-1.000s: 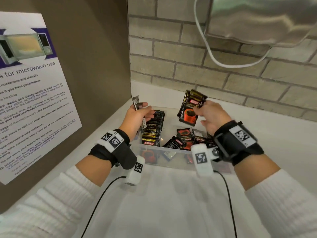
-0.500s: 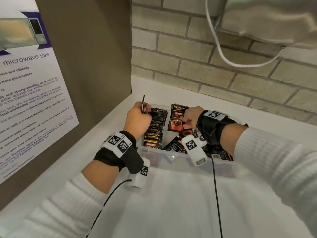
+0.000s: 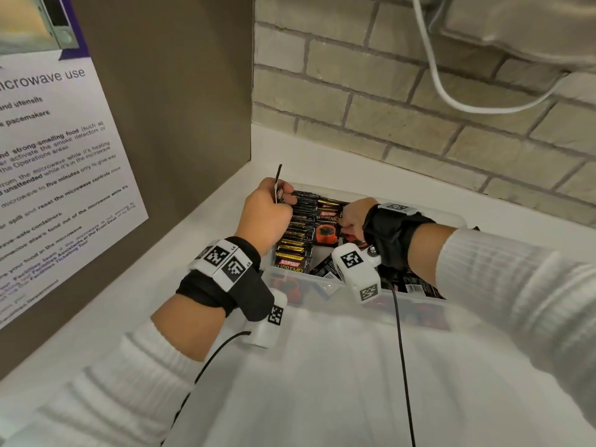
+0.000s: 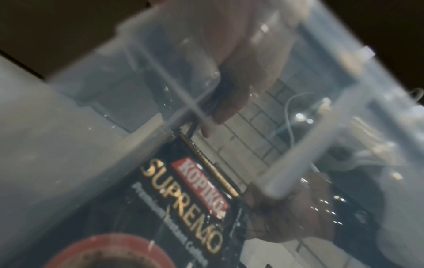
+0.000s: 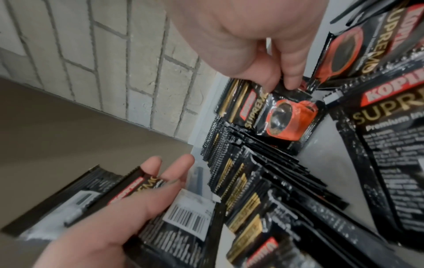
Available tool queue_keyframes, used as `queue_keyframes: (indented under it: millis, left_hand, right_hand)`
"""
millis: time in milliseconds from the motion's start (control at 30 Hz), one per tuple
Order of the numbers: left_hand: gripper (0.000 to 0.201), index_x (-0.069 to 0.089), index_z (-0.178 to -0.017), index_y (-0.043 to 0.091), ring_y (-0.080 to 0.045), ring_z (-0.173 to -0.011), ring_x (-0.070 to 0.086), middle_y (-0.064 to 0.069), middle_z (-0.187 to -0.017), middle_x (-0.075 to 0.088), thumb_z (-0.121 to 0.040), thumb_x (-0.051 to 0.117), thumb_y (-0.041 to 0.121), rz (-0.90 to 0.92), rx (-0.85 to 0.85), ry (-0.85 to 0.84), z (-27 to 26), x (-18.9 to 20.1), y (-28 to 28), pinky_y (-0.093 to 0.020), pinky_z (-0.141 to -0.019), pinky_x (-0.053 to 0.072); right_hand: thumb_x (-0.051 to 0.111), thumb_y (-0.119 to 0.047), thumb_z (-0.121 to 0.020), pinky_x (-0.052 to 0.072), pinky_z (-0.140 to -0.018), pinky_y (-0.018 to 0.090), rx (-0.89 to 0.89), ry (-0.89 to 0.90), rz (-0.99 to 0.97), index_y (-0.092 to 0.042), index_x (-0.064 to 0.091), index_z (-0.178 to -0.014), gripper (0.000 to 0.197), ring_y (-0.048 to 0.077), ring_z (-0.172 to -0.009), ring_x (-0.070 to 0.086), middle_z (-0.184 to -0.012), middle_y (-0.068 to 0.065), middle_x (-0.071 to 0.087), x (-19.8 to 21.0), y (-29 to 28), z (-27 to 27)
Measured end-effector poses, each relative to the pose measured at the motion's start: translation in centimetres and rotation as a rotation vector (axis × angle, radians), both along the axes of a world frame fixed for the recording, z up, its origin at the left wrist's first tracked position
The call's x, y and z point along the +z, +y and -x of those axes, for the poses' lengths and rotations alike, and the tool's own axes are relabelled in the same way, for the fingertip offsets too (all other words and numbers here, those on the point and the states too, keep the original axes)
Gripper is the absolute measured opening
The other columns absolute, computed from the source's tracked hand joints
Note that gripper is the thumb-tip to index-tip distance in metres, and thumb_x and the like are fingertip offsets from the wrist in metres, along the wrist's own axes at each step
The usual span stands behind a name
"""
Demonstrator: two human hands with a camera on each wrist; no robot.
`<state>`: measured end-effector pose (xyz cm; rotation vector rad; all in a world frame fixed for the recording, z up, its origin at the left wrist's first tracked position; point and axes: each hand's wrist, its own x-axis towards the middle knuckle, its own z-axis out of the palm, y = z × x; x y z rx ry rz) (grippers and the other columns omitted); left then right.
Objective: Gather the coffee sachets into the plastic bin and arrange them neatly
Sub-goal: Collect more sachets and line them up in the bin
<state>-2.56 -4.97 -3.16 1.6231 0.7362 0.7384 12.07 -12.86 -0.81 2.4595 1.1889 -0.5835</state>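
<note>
A clear plastic bin (image 3: 325, 293) stands on the white counter against the brick wall. A neat row of black Kopiko sachets (image 3: 298, 235) stands on edge along its left side. My left hand (image 3: 283, 196) grips a few sachets (image 3: 278, 185) edge-up over the row's far end. My right hand (image 3: 343, 225) reaches into the bin and pinches a small stack of sachets (image 3: 327, 225) that leans at the far end, right of the row. In the right wrist view the fingertips (image 5: 289, 81) hold that stack (image 5: 286, 119) by its top edge. Loose sachets (image 3: 416, 285) lie jumbled on the bin's right side.
A brown side panel with a microwave poster (image 3: 54, 162) closes off the left. The brick wall (image 3: 403, 117) is right behind the bin, with a white cable (image 3: 451, 101) and a metal fixture (image 3: 522, 24) overhead. White counter (image 3: 322, 382) stretches in front of the bin.
My right hand has brought its stack down from above the bin and set it at the far end beside the row. The left hand stayed at the row's far end with its sachets.
</note>
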Motion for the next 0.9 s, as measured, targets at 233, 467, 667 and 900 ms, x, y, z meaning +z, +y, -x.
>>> queue_keyframes:
  millis: [233,467,667,900]
  left_hand:
    - [0.036,0.049,-0.081,0.028,-0.014,-0.087,0.056,-0.007,-0.102,0.066,-0.083,0.045,-0.008,-0.013,-0.011,0.005,0.1,0.0,0.0,-0.018,-0.064,0.041]
    - [0.035,0.05,-0.081,0.027,-0.017,-0.089,0.057,-0.007,-0.101,0.067,-0.082,0.045,-0.008,-0.001,-0.006,0.006,0.1,0.0,-0.1,-0.024,-0.072,0.045]
    - [0.036,0.049,-0.08,0.028,-0.015,-0.082,0.055,-0.007,-0.102,0.066,-0.083,0.045,-0.007,-0.005,-0.014,0.007,0.1,0.0,-0.1,-0.023,-0.065,0.043]
    - [0.036,0.05,-0.081,0.028,-0.017,-0.087,0.057,-0.005,-0.099,0.066,-0.083,0.045,-0.007,-0.015,-0.01,0.003,0.0,-0.2,0.1,-0.025,-0.069,0.044]
  right_hand:
    - [0.035,-0.018,-0.1,0.038,-0.072,0.025,0.091,-0.019,0.026,-0.001,0.042,-0.137,0.041,0.023,-0.1,0.043,-0.12,0.02,0.056,1.4,0.0,1.4]
    - [0.037,-0.018,-0.1,0.035,-0.08,0.025,-0.003,0.023,-0.132,0.003,0.055,-0.124,0.037,0.026,-0.096,0.048,-0.085,0.011,0.056,0.9,-1.0,0.8]
    - [0.044,-0.019,-0.097,0.037,-0.079,0.026,0.002,-0.002,-0.19,0.0,0.06,-0.116,0.031,0.025,-0.092,0.05,-0.119,0.014,0.061,0.8,-1.4,0.6]
    - [0.05,-0.028,-0.094,0.046,-0.093,0.03,0.024,0.095,-0.273,-0.006,0.068,-0.11,0.032,0.025,-0.102,0.061,-0.11,0.008,0.068,1.1,-3.0,-0.6]
